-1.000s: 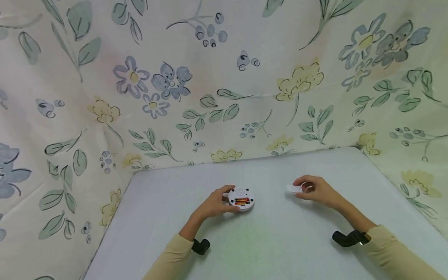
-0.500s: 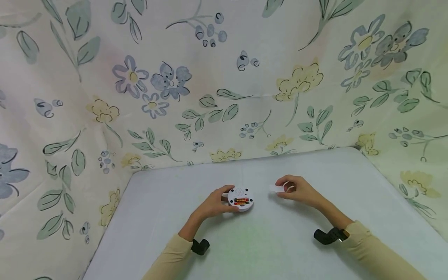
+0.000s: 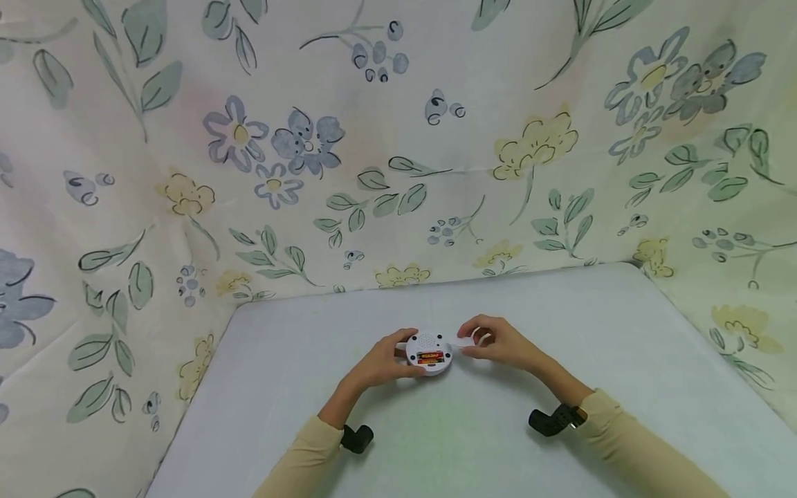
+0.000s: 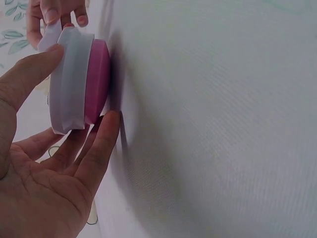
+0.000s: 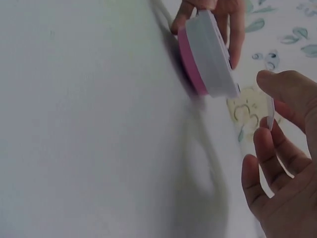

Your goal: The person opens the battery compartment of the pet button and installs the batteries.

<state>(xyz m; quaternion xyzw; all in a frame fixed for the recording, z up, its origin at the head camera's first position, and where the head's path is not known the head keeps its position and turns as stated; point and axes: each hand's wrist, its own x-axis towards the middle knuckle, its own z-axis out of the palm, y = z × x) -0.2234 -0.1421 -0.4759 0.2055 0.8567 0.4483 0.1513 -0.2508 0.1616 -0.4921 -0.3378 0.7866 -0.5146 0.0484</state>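
My left hand point(image 3: 376, 362) grips a round white battery-powered device point(image 3: 426, 339) by its left edge, thumb at the near side and fingers around the far side. Its back faces up, showing small dark feet, speaker holes and batteries point(image 3: 430, 357) lying in an uncovered compartment. In the left wrist view its pink face point(image 4: 98, 82) is turned toward the table. Just right of the device, my right hand point(image 3: 503, 344) pinches a thin white battery cover point(image 5: 270, 114) between thumb and fingertips. In the head view the cover's edge comes right up to the device's side.
A white cloth-covered table point(image 3: 349, 443) lies under both hands. Behind it and along its sides hangs a floral curtain point(image 3: 398, 152). A black wrist camera is strapped on each wrist, below beige sleeves point(image 3: 635, 436).
My right hand has moved left with the battery cover, from well apart to right beside the device. My left hand and the device have stayed in place.
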